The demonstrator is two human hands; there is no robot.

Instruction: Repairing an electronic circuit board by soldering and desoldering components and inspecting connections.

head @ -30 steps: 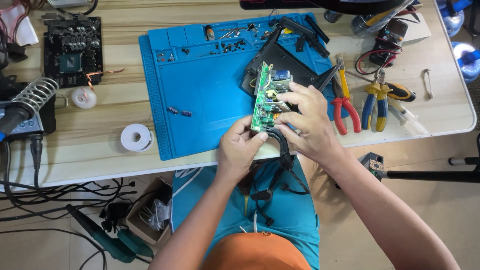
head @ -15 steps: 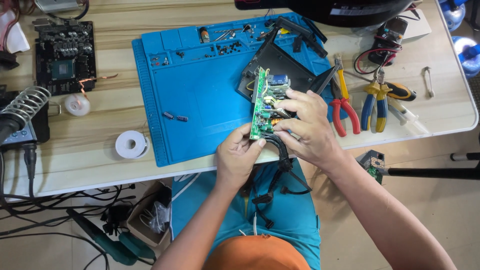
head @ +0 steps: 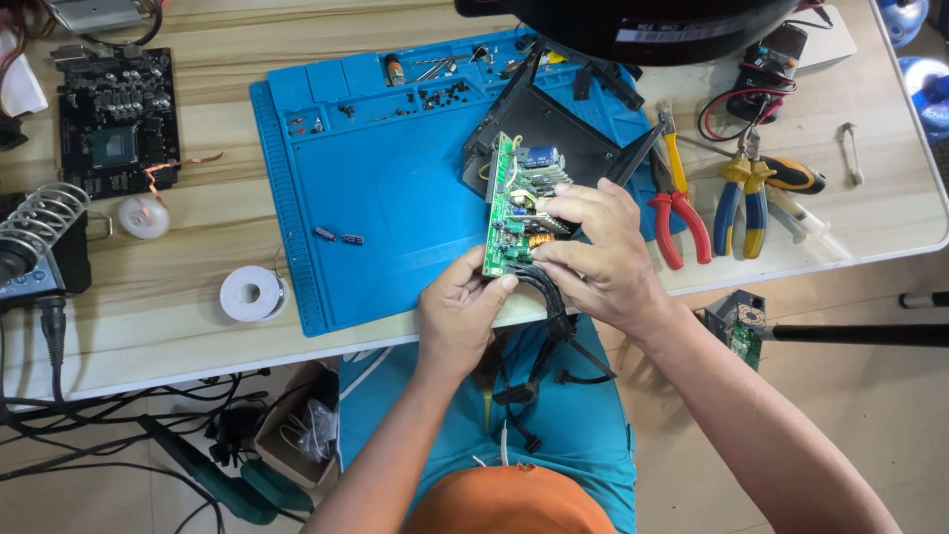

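Observation:
A green circuit board (head: 512, 203) with capacitors and a copper coil stands on edge over the near side of the blue work mat (head: 386, 198). My left hand (head: 460, 307) pinches its lower end from below. My right hand (head: 598, 252) wraps the board's component side, fingers over the parts. A bundle of black cables (head: 549, 326) hangs from the board down over my lap. Behind the board lies an open black metal case (head: 563, 129).
Red-handled pliers (head: 677, 203) and blue-and-yellow pliers (head: 741, 198) lie right of the mat. A solder spool (head: 250, 294), a soldering iron stand (head: 40, 222) and a dark motherboard (head: 117, 119) are on the left. Small screws and parts fill the mat's top trays (head: 425, 79).
The view has shifted slightly. Both hands keep hold of the board; my right fingers have slid a little over its components.

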